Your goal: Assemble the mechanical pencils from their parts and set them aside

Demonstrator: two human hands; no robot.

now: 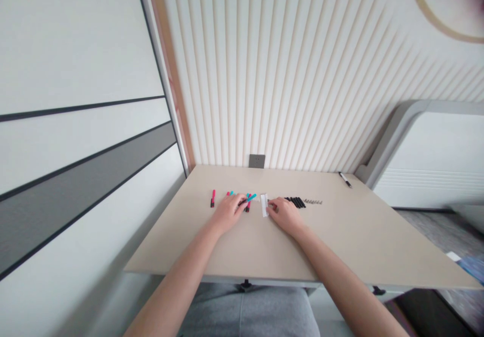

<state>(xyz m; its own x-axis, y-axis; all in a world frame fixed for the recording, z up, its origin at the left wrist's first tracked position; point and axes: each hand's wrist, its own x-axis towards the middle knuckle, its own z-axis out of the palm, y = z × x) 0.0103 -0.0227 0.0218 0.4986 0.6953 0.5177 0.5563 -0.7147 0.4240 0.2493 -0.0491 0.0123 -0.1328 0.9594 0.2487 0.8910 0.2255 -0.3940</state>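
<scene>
My left hand [229,211] is closed around a slim teal and black stick, pen-like, whose teal end [251,197] points up and right. Beside and partly under that hand lie pink and black sticks of the same kind, one of them [247,206] just right of the fingers. A narrow white card or strip [263,206] with dark lines lies between my hands. My right hand [285,213] rests at its right edge with the fingers bent together; what they pinch, if anything, is hidden. Several black tubes [297,202] lie in a row just beyond the right hand.
On the left stands apart one pink and black stick [213,198]. Small metallic pieces [313,202] form a row right of the black tubes. A white and black pen [345,180] lies near the back right of the beige table [340,241]. A wall socket [257,161] is behind.
</scene>
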